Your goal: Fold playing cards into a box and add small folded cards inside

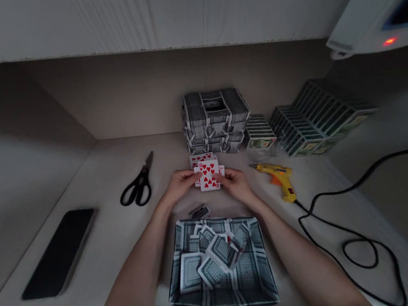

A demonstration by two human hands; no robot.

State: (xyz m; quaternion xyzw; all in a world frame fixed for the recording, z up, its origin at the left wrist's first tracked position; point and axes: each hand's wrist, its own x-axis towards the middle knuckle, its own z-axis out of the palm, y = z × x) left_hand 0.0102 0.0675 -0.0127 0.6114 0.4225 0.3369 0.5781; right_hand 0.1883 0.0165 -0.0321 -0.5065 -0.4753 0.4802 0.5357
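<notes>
My left hand (pixel 182 184) and my right hand (pixel 236 183) pinch playing cards (pixel 209 176) between them, thumbs on the front. A ten of hearts faces me upright, and another card lies crosswise behind it, its J-marked ends sticking out at both sides. Just beyond are more face-up red cards (pixel 196 159), partly hidden by the held ones. Between my forearms stands an open box (pixel 267 265) built from patterned cards, with several loose cards (pixel 192 270) inside, mostly face down. A small dark-and-white card-like piece (pixel 199 211) lies at the box's far edge.
Behind my hands sits a block built of folded cards (pixel 216 116). To its right are slotted card structures (pixel 309 124). A yellow glue gun (pixel 281 180) with a looping black cord (pixel 329 194) lies right; black-handled scissors (pixel 138 184) and a phone (pixel 59 255) lie left. A shelf (pixel 171 14) overhangs.
</notes>
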